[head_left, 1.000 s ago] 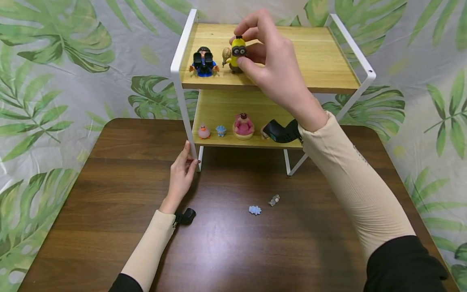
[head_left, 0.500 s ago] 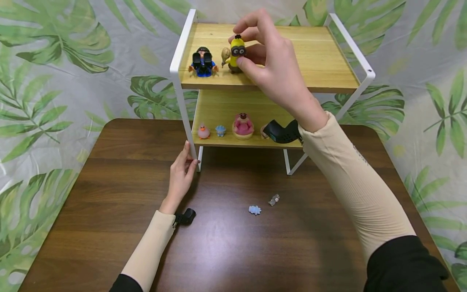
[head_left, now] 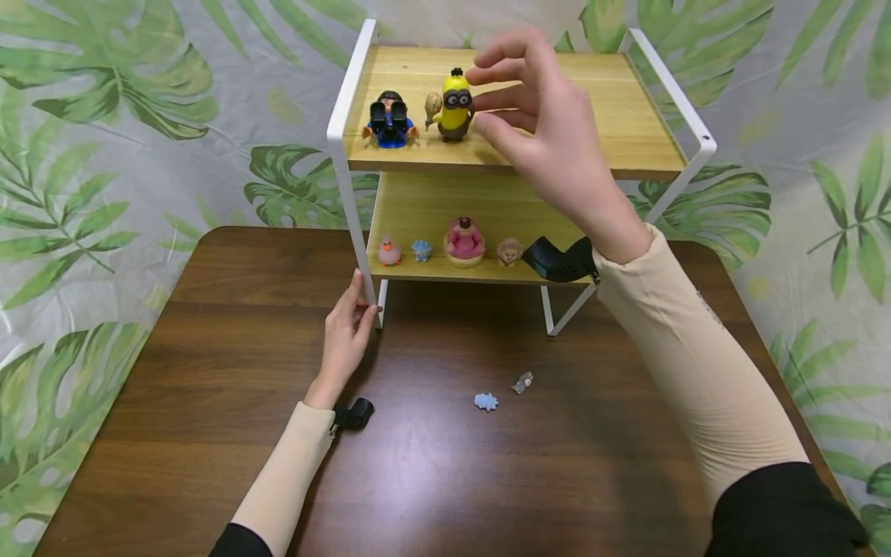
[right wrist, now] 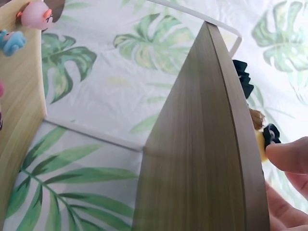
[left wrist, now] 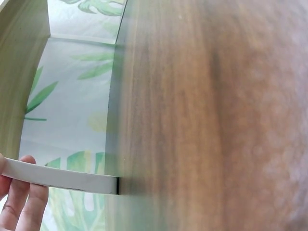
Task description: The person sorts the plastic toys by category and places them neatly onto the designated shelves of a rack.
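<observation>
On the top board of a white-framed shelf (head_left: 529, 165) stands a yellow minion figure (head_left: 455, 116) with goggles and a brown club-like piece at its side. My right hand (head_left: 557, 131) is just right of it, thumb and fingers spread apart, fingertips close to its side. In the right wrist view the thumb (right wrist: 291, 156) overlaps the minion figure (right wrist: 262, 144) beyond the board's edge. My left hand (head_left: 348, 329) holds the shelf's front left leg (head_left: 358, 232); in the left wrist view its fingers (left wrist: 31, 207) are around the white bar (left wrist: 72, 180).
Left of the minion stands a blue figure with black binoculars (head_left: 388, 120). The lower board carries a pink duck (head_left: 389, 251), a small blue figure (head_left: 421, 250), a pink bear (head_left: 464, 241) and a beige figure (head_left: 510, 251). A pale blue figure (head_left: 486, 401) and a grey figure (head_left: 522, 382) lie on the table (head_left: 445, 487).
My right hand has let go of the minion figure and moved right, its fingers opening. The minion stays standing on the top board. The left hand keeps its place on the leg.
</observation>
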Demonstrator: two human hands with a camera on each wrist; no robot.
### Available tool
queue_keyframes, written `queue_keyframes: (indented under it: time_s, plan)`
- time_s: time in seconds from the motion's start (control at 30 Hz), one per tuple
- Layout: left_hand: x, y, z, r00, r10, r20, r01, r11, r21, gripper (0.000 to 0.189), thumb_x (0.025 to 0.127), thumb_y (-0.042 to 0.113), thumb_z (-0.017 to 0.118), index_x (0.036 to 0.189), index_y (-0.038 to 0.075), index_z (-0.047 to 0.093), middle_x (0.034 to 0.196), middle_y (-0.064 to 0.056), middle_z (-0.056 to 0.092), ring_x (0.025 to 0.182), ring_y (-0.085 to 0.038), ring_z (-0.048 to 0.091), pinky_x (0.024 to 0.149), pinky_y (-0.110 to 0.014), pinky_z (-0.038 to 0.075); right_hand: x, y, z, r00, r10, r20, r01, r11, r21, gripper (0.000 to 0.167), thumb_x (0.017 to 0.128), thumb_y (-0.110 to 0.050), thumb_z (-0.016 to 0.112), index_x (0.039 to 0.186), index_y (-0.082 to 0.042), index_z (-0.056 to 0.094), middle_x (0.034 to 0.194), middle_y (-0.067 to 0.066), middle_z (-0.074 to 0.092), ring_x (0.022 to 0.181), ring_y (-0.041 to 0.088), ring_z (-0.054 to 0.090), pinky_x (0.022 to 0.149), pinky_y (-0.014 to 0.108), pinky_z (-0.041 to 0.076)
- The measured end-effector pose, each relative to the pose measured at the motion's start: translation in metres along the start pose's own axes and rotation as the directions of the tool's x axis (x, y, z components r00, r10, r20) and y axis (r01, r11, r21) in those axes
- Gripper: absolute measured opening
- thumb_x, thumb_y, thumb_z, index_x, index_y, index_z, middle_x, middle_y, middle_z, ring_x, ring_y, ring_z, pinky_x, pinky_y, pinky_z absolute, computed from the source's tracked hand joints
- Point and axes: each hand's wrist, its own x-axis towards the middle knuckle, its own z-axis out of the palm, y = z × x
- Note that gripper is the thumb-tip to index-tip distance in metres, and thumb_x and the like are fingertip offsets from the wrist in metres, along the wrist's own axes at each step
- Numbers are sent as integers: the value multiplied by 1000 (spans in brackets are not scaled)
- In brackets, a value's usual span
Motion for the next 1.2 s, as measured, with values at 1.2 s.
queue_keyframes:
  time_s: [1.2]
  plan:
    - [0,4,0,1000,-14,6,15,1000,-5,95,88,-10,61,149,50,18,88,-20,54,78,-30,62,65,-46,57,-69,18,-16,980,-187,-74,199,954,226,25,86,14,56,110,8,55,104,15,64,91,26,63,81,31,52]
